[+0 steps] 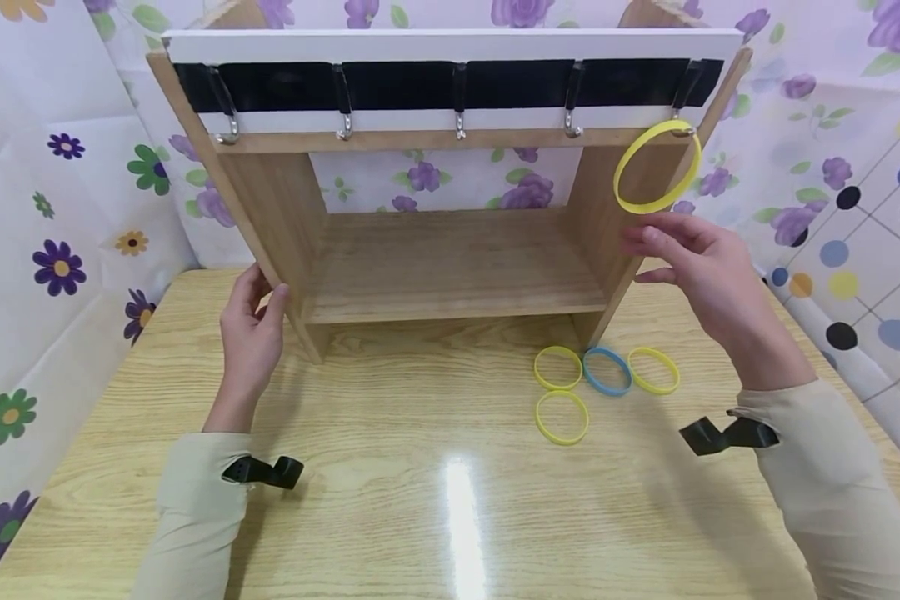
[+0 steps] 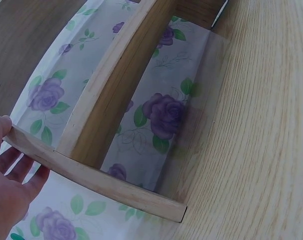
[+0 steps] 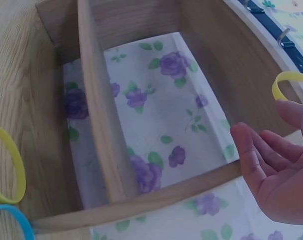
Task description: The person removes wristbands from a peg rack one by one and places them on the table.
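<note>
A wooden rack (image 1: 457,258) stands on the table, with a row of metal hooks along its white top board (image 1: 450,46). My left hand (image 1: 251,333) grips the front edge of its left side panel, thumb on one face and fingers on the other, as the left wrist view also shows. From the rightmost hook (image 1: 682,117) hangs a yellow wristband (image 1: 621,179). Just below it is my right hand (image 1: 701,267), its fingers loosely extended beside the right panel. In the right wrist view the thumb tip (image 3: 287,107) is right at the band's lower edge, and nothing lies between the fingers.
On the table (image 1: 390,500), near the rack's right foot, lie a blue wristband (image 1: 607,392) and three yellow ones, among them a front one (image 1: 562,442). The other hooks, such as the middle hook (image 1: 461,125), hold nothing. Flower-patterned sheeting (image 1: 60,333) covers the walls behind and beside.
</note>
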